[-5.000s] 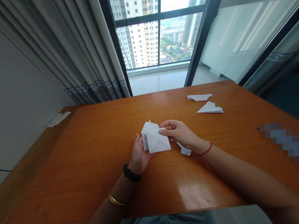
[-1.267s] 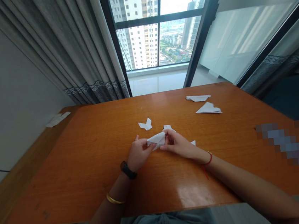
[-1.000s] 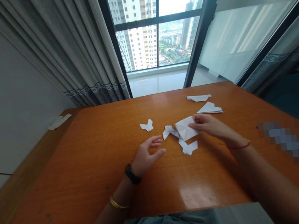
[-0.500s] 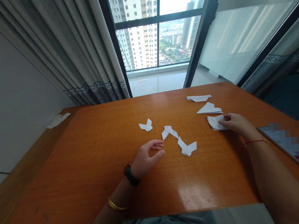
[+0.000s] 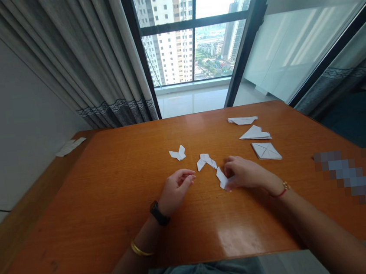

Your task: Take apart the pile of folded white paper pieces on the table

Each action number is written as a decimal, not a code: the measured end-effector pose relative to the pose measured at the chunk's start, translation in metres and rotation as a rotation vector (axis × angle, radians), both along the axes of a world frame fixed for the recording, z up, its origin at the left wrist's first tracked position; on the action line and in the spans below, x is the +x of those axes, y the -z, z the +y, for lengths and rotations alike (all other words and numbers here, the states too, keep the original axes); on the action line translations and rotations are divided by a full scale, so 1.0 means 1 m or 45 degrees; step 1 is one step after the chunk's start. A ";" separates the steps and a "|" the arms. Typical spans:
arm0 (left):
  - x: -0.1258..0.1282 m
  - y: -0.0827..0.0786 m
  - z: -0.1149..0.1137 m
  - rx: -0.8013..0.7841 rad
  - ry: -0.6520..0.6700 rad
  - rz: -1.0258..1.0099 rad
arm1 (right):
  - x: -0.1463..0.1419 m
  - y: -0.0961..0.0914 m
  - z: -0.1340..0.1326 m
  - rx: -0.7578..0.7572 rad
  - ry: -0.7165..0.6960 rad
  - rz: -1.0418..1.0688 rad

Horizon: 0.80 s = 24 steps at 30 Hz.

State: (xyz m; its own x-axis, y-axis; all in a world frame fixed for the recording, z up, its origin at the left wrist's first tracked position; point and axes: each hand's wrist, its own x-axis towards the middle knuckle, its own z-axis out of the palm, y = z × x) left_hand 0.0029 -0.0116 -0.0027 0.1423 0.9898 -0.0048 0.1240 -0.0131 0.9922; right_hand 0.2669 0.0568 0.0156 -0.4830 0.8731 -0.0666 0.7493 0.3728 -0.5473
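Observation:
My right hand is at a white V-shaped folded paper piece, thumb and fingers closed on its right part, which they hide. My left hand hovers just to the left with nothing in it, fingers loosely curled and the thumb slightly apart from them. Just beyond the hands lies another bent folded paper piece, its right end close to the one I grip. A smaller folded paper piece rests farther left. To the right of these sits a square stack of folded paper with crossing creases.
Behind the square stack lie a pointed folded paper stack and a long flat folded paper stack. A blurred-out flat object is at the right of the wooden table. White papers lie at the far left edge.
My right hand has left the square paper stack and moved left onto the V-shaped paper piece. My left hand has shifted slightly left, its thumb closer to the fingers.

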 end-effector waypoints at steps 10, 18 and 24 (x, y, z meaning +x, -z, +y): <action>0.002 0.002 0.000 -0.658 0.360 -0.453 | -0.055 -0.017 -0.026 -0.362 -0.336 0.655; 0.000 -0.001 0.003 -0.560 0.020 -0.716 | -0.063 -0.003 0.028 0.078 0.040 0.410; -0.002 -0.003 0.008 -0.646 -0.256 -0.847 | -0.059 0.022 0.048 0.025 0.157 0.170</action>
State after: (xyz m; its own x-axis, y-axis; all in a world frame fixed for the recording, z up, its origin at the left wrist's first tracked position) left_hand 0.0009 -0.0037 0.0008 0.0949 0.8972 -0.4313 -0.5331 0.4118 0.7391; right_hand 0.2075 0.1044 -0.0067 -0.3755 0.9268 0.0081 0.7114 0.2939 -0.6384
